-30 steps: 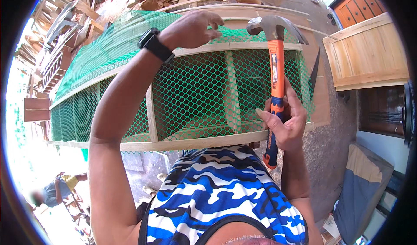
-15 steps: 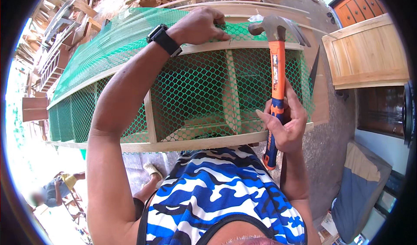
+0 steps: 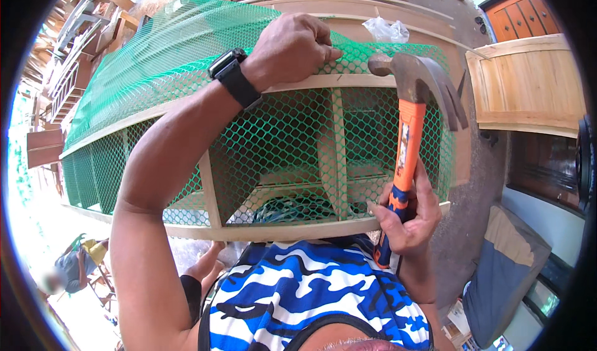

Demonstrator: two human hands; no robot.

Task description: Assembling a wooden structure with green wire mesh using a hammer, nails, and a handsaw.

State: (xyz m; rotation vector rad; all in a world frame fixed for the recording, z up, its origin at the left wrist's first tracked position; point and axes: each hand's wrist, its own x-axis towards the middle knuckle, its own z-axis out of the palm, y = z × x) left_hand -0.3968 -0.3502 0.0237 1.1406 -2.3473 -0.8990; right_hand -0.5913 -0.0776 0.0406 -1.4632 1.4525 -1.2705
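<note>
Right hand (image 3: 411,225) has fingers clamped around a hammer (image 3: 408,145). Left hand (image 3: 291,52) curls its fingers at green netting (image 3: 186,46); cannot tell if pinching.

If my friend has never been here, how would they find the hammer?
Look for the long, pale wooden frame covered with green mesh. Near its right end, the person's right hand grips the hammer. Its bright orange and dark blue handle sets it apart from the wooden frame and green mesh.

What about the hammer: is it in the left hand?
No, the hammer is in the right hand, while the left hand is over the green mesh.
</note>
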